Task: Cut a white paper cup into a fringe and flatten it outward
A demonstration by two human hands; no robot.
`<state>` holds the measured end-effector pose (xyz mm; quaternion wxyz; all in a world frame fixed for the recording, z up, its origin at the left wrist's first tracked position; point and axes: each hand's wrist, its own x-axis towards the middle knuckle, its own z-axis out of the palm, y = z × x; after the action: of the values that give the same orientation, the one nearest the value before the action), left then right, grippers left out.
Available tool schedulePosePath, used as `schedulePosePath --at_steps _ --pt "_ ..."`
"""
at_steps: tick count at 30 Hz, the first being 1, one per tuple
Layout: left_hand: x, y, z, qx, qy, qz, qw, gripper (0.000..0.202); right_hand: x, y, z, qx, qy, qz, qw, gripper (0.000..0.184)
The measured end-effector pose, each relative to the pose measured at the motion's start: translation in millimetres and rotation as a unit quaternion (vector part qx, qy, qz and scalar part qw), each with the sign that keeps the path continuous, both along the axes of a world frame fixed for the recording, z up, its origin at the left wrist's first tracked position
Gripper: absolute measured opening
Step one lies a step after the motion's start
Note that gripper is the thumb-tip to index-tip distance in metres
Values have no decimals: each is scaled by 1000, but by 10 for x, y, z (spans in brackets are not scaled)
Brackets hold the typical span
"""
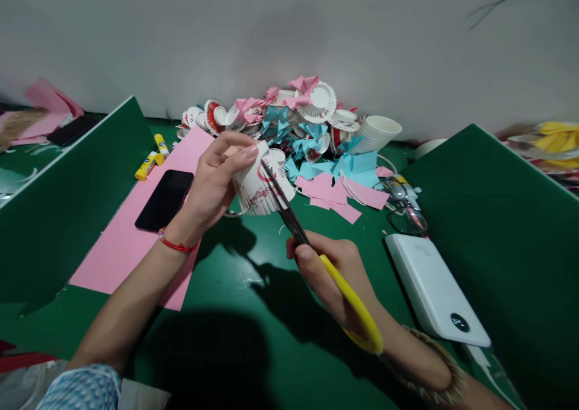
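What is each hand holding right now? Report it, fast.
Left hand: closed on the paper cup.
Right hand: closed on the yellow-handled scissors, blades against the paper cup.

Single head-worn cam, aimed forward and down across the green table [235,313], with the grey wall [289,30] filling the top of frame. Close range: left hand [212,187] with paper cup [256,187] and right hand [330,271] with scissors [289,217] sit mid-frame, forearms entering from the bottom edge. Wide view, green dividers [67,217] flank both sides.
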<state>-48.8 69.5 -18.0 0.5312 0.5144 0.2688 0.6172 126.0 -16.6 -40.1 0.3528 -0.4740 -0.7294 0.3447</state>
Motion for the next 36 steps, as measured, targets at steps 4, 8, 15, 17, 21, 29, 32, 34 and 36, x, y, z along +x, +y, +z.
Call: schedulePosePath --at_steps 4,8,15,17,21,29,32,34,36 --pt "3 -3 6 -4 -7 -2 1000 23 4 0 6 4 0 -1 1000 44" --pt "10 -10 10 -12 -9 1 1000 24 1 5 2 11 -5 -4 1000 42" --pt "17 -12 14 -21 -20 -1 1000 22 0 1 11 16 -8 -5 1000 39" --pt "18 -12 17 -25 -21 -3 999 22 -3 2 20 16 -10 -6 1000 38" --pt "14 -8 20 -27 -18 -1 999 24 -12 6 22 17 -10 -9 1000 38" --pt "-6 5 -1 -15 15 22 1000 33 39 30 36 -35 6 70 997 46" --pt "-30 16 -5 6 33 58 998 33 80 47 51 -58 17 131 990 62" --pt "-53 23 -4 17 34 75 996 31 99 55 52 -63 17 143 988 67" --pt "-71 26 -2 20 38 79 996 30 109 59 45 -69 18 147 987 69"
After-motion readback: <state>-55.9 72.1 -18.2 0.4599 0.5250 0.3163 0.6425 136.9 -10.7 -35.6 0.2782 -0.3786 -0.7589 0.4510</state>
